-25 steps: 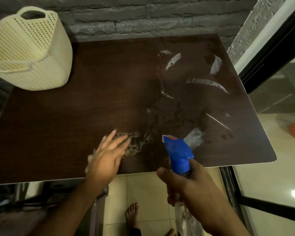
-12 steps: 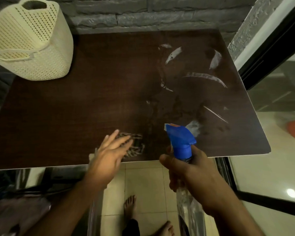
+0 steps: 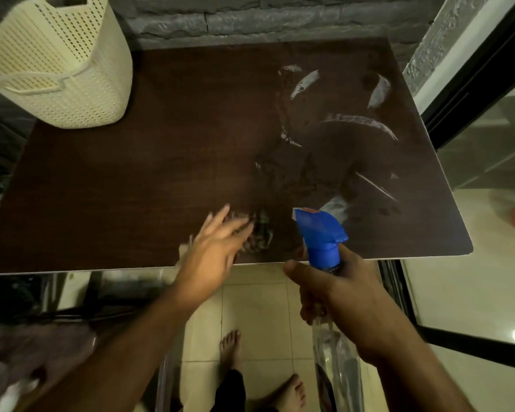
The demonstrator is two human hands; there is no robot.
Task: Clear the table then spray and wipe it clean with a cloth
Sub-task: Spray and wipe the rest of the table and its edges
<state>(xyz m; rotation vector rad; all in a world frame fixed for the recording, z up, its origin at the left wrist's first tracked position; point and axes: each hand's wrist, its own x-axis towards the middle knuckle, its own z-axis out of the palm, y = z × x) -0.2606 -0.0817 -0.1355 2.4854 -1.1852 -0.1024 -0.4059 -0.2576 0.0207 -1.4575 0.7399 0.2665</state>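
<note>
Far left, back corner: cream perforated basket [image 3: 60,63] sitting on the table [image 3: 131,179], right up against the grey stone wall [image 3: 250,19]. Dark brown tabletop, bare across the left half.

Moving right, near the front edge: left hand [image 3: 213,252] laid flat, palm down, fingers straight and spread a bit, tips a little blurry. Looks to be pressing on a cloth [image 3: 185,251], only a pale sliver of it peeking out at the wrist side, so can't say much about it. Just beyond the fingertips, a foamy wet patch [image 3: 259,233] on the wood.

Next over: right hand [image 3: 339,295] wrapped around the neck of a spray bottle [image 3: 320,233], fingers curled tight, thumb across the front. Blue trigger head up over the front edge, nozzle pointing left and away; clear body hanging down below the hand, off the table.

Right half of the tabletop: wet streaks [image 3: 360,120] and smears catching the light, curved ones near the back, a thin straight one closer in.

Below the table edge: beige floor tiles [image 3: 259,307] and two bare feet [image 3: 231,346]. Far right: dark window frame [image 3: 470,84] with glass.
</note>
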